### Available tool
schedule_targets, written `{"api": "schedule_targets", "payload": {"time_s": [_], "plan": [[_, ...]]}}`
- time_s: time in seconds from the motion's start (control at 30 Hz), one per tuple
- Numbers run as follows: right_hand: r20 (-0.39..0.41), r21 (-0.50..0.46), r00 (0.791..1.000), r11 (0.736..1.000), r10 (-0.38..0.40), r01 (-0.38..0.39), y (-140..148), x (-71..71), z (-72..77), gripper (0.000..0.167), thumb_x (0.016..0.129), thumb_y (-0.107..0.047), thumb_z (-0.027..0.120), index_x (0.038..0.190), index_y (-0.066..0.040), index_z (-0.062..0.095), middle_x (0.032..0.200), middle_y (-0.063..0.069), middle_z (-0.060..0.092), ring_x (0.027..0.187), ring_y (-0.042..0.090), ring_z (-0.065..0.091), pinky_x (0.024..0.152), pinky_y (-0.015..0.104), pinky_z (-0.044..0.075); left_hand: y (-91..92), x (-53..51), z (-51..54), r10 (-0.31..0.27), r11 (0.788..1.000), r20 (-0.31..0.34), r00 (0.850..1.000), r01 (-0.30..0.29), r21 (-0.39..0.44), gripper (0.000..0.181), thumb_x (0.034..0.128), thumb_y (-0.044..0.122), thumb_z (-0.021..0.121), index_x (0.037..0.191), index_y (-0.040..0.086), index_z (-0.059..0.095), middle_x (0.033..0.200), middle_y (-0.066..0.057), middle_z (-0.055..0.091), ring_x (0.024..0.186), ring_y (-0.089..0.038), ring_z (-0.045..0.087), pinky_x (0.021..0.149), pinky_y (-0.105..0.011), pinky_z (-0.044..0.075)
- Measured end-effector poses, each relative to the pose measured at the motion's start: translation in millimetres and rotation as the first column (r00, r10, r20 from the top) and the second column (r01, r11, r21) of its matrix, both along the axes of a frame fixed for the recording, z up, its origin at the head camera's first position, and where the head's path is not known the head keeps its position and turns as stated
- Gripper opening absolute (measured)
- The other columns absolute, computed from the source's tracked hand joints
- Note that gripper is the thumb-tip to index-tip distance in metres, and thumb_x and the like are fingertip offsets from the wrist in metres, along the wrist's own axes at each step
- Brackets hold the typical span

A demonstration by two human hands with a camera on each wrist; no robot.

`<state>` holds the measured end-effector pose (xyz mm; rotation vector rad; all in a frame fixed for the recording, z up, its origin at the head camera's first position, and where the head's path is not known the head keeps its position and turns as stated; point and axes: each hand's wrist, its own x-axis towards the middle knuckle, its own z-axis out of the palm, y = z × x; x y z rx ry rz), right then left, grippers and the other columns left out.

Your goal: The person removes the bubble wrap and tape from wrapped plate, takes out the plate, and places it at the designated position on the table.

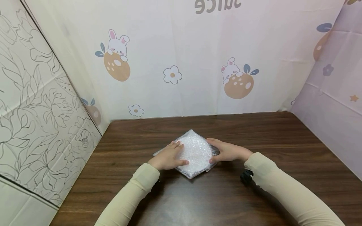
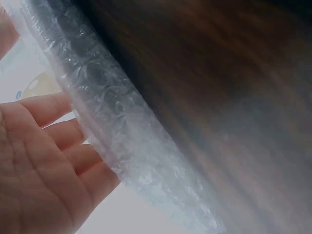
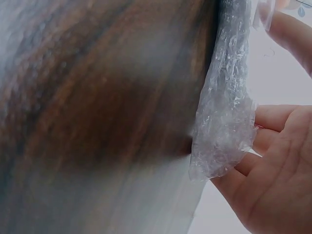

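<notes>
A flat bundle in clear bubble wrap (image 1: 195, 152) lies on the brown wooden table, one corner toward the person, a pale round shape showing through it. My left hand (image 1: 169, 156) rests on its left side with fingers spread. At the right side, my right hand (image 1: 228, 151) touches the wrap, thumb and fingers apart. In the left wrist view the fingers of the left hand (image 2: 44, 161) lie against the bubble wrap (image 2: 117, 117). The right wrist view shows the right hand (image 3: 278, 165) with its fingers at the crinkled wrap edge (image 3: 224, 107).
The wooden table (image 1: 181, 197) reaches back to a white curtain (image 1: 198, 47) printed with rabbits and flowers. A panel with line-drawn flowers (image 1: 42, 103) stands on the left. Something small and black (image 1: 247, 176) is at the right wrist.
</notes>
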<state>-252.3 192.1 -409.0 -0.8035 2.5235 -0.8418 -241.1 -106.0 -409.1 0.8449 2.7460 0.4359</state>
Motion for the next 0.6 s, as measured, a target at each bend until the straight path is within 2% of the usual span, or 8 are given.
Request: {"api": "schedule_targets", "payload": {"time_s": [0.17, 0.27, 0.43, 0.6], "plan": [[0.005, 0.005, 1.0, 1.0, 0.0, 0.0, -0.3, 0.1, 1.1, 0.096, 0.086, -0.039, 0.074, 0.153, 0.004, 0.021, 0.16, 0.025, 0.018, 0.147, 0.044, 0.021, 0.116, 0.061, 0.025, -0.4, 1.9, 1.4, 0.008, 1.0, -0.021, 1.0, -0.008, -0.006, 0.085, 0.0909, 0.059, 0.058, 0.152, 0.005, 0.034, 0.16, -0.018, 0.025, 0.15, -0.038, 0.018, 0.123, -0.048, 0.02], [0.008, 0.007, 1.0, 1.0, 0.001, -0.001, -0.5, -0.1, 1.4, 0.096, 0.086, -0.039, 0.074, 0.154, 0.004, 0.021, 0.16, 0.026, 0.018, 0.147, 0.044, 0.021, 0.116, 0.061, 0.025, 0.0, 2.6, 2.4, 0.0, 1.0, -0.057, 0.998, 0.0, 0.0, 0.085, 0.0901, 0.058, 0.06, 0.152, 0.006, 0.036, 0.161, -0.017, 0.025, 0.15, -0.037, 0.02, 0.122, -0.048, 0.022], [0.008, 0.013, 1.0, 1.0, 0.003, -0.003, -1.0, -0.9, 1.4, 0.096, 0.086, -0.041, 0.073, 0.154, 0.003, 0.021, 0.16, 0.025, 0.018, 0.147, 0.045, 0.021, 0.116, 0.062, 0.025, 1.8, 1.9, 3.8, -0.041, 0.999, -0.137, 0.99, 0.045, 0.024, 0.079, 0.0885, 0.054, 0.065, 0.149, 0.009, 0.042, 0.16, -0.011, 0.032, 0.149, -0.032, 0.027, 0.12, -0.045, 0.029], [0.005, 0.018, 1.0, 1.0, 0.004, -0.004, -0.7, -1.9, 1.1, 0.095, 0.087, -0.041, 0.073, 0.154, 0.003, 0.021, 0.161, 0.025, 0.018, 0.146, 0.045, 0.022, 0.115, 0.062, 0.026, 4.7, 2.3, 6.8, -0.08, 0.996, -0.175, 0.981, 0.087, 0.034, 0.072, 0.0871, 0.048, 0.07, 0.145, 0.011, 0.048, 0.156, -0.008, 0.04, 0.146, -0.026, 0.034, 0.117, -0.042, 0.035]]}}
